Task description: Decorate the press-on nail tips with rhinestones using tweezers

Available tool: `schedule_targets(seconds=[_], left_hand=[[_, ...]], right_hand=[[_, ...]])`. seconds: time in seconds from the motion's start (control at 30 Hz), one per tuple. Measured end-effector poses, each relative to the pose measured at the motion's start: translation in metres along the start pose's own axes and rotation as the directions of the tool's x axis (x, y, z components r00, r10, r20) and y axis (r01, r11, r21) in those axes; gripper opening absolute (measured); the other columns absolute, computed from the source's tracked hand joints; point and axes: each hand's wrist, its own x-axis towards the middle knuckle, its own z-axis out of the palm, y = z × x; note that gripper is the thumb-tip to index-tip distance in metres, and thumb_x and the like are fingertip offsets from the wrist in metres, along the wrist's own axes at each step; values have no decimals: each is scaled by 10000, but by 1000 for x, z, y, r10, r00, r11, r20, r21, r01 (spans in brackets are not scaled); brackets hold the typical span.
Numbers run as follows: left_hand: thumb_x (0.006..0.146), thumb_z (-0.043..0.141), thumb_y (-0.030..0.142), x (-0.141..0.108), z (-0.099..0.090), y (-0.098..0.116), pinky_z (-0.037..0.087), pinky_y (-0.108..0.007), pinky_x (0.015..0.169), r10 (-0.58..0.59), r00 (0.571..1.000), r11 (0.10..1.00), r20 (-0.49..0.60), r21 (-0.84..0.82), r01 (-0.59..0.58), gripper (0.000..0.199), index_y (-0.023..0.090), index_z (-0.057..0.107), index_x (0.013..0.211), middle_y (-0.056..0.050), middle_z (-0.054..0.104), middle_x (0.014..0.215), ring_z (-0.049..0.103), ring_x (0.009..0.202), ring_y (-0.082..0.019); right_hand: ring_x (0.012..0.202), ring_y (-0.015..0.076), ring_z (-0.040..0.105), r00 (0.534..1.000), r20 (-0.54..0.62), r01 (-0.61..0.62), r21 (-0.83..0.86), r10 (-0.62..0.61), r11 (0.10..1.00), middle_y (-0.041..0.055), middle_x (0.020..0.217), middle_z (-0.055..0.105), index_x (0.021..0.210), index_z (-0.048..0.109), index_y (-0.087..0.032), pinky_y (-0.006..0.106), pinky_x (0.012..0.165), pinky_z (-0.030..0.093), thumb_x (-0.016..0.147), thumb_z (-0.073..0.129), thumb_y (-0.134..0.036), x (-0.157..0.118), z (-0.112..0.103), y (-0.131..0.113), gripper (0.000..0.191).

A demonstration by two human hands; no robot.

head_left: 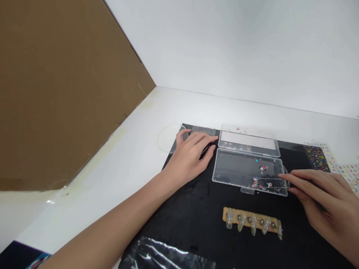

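Note:
My right hand (327, 196) pinches a pair of thin tweezers (270, 179), their two arms reaching left over an open clear plastic case (231, 167). Inside the case lie small colourful gems (255, 182), mostly toward its right half; the tweezer tips are among them, and whether they grip one I cannot tell. My left hand (192, 149) lies on the black mat (179, 209) with fingers spread, its fingertips close to the case's left edge. Nearer to me, a tan strip (246, 221) carries several clear decorated nail tips (253, 228).
A clear round disc (165, 140) lies left of the left hand. Patterned sticker sheets (318, 157) are at the right. Crinkled clear plastic (157, 254) covers the mat's front. A brown panel (70, 93) stands left, and a white wall (238, 56) behind.

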Motion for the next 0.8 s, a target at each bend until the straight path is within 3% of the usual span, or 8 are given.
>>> schedule_targets(seconds=[0.8], left_hand=[[1116, 488, 249, -1, 1, 0, 318, -547, 1210, -31, 1000, 999, 8, -9, 31, 246, 256, 678, 1272, -35, 794, 1208, 732, 1103, -248]], right_hand=[[918, 211, 707, 1000, 21, 11, -33, -11, 999, 23, 1096, 803, 1239, 695, -285, 403, 844, 444, 1023, 518, -87, -2, -9, 9, 343]])
